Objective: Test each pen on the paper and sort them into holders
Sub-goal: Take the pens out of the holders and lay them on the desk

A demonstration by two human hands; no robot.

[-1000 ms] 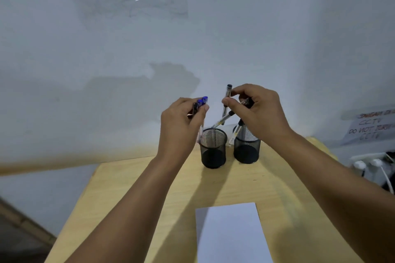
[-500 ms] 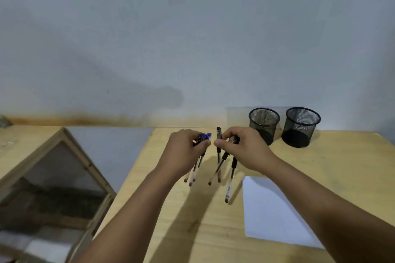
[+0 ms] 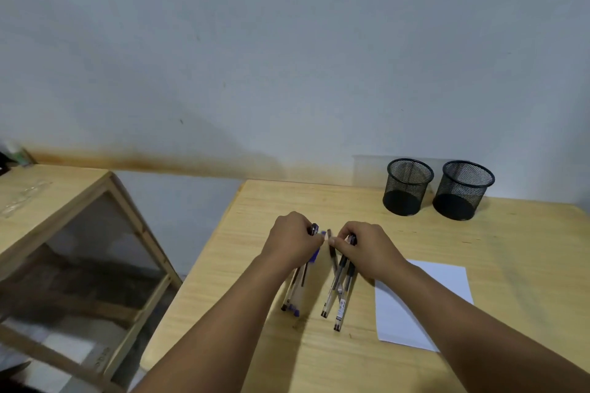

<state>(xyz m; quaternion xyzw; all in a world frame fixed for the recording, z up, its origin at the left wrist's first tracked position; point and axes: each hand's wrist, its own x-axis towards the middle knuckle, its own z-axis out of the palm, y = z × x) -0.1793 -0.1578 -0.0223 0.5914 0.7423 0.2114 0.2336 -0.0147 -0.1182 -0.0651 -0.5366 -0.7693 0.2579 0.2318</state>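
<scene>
Two bundles of pens are held upright-tilted over a light wooden surface (image 3: 415, 370), tips resting on or just above the wood; contact cannot be told for certain. The left hand (image 3: 292, 244) is clenched around the left bundle of pens (image 3: 298, 289), in which blue caps and clear barrels are seen, the lower ends gathered near the surface's left half. The right hand (image 3: 367, 247) is closed on the right bundle of pens (image 3: 340, 284), dark-gripped with clear barrels, which fan apart toward their lower ends. The two hands are set just beside each other, thumbs nearly touching.

A white sheet of paper (image 3: 447, 281) is laid flat to the right of the pens, partly covered by the right forearm; its near edge is kept well inside the surface's near edge. Two black mesh holders are stood at the far side against the wall: the left holder (image 3: 407, 188) and the right holder (image 3: 461, 191), just beside each other and seemingly holding nothing. Bare wood is left between the hands and the holders, and to the right of the paper.

The surface's left edge is seen close to the left bundle, with a gap beyond it and a wooden-framed cabinet (image 3: 95, 217) set apart on the far side of that gap.
</scene>
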